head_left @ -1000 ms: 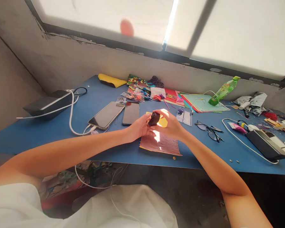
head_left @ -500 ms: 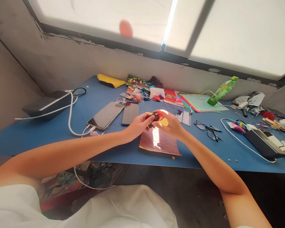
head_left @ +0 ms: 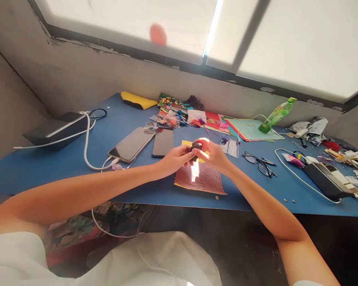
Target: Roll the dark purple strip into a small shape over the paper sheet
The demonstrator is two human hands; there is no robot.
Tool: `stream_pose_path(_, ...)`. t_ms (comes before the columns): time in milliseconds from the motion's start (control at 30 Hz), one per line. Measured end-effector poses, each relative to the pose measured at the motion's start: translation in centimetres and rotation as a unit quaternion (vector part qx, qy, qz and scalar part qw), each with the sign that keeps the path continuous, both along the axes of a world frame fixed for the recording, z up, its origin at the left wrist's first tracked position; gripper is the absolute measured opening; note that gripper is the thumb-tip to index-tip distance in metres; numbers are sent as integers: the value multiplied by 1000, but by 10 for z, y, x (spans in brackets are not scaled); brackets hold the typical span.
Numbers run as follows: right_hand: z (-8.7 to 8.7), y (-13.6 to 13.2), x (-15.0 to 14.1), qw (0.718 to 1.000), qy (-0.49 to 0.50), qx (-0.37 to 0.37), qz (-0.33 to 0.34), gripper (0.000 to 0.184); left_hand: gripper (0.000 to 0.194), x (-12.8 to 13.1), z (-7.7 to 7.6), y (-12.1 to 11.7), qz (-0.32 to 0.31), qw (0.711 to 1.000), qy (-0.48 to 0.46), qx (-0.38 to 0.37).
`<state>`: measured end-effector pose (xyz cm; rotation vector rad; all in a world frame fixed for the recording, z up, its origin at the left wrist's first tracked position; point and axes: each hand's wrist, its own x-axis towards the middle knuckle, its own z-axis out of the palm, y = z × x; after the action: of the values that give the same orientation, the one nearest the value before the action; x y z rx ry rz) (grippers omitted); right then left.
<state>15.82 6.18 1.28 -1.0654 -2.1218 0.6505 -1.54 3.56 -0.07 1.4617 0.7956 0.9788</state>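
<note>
Both hands meet over the middle of the desk around a small dark lump that looks like modelling clay. My left hand is closed on its left side, with the thumb pressed against it. From the other side, the fingers and thumb of my right hand pinch the same lump. Beneath them lies a yellow card, its near part covered by a rough purplish-brown layer. Sunlight falls in a bright streak across that layer.
Two phones lie to the left, one with a white cable. Eyeglasses, a pen and a black device are on the right. Behind stand a green bottle, coloured paper and small bags. Small bits dot the front edge.
The dark lump has turned and shows more between the fingers. My right fingers have shifted on it, and more of the yellow card shows behind. The view has moved slightly.
</note>
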Motion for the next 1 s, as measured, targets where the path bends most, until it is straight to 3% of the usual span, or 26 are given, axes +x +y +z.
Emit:
stream_pose_path(200, -9, 7, -4, 988, 121, -96, 16, 46, 26, 0, -1, 2, 10, 1000, 26, -5)
stream_pose_path(400, -11, 26, 3, 985, 159, -63, 6, 54, 23, 0, 3, 4, 13, 1000, 11, -17)
stream_pose_path(700, 0, 59, 41, 972, 210, -39, -94, 56, 17, 1, -3, 2, 28, 995, -27, -90)
stream_pose_path(833, 3, 45, 32, 975, 202, -59, -73, 53, 25, 0, -5, 4, 34, 992, -59, -104)
stream_pose_path(1000, -3, 11, 0, 995, 75, -68, 13, 43, 43, 0, -4, 2, 1, 993, -75, -95)
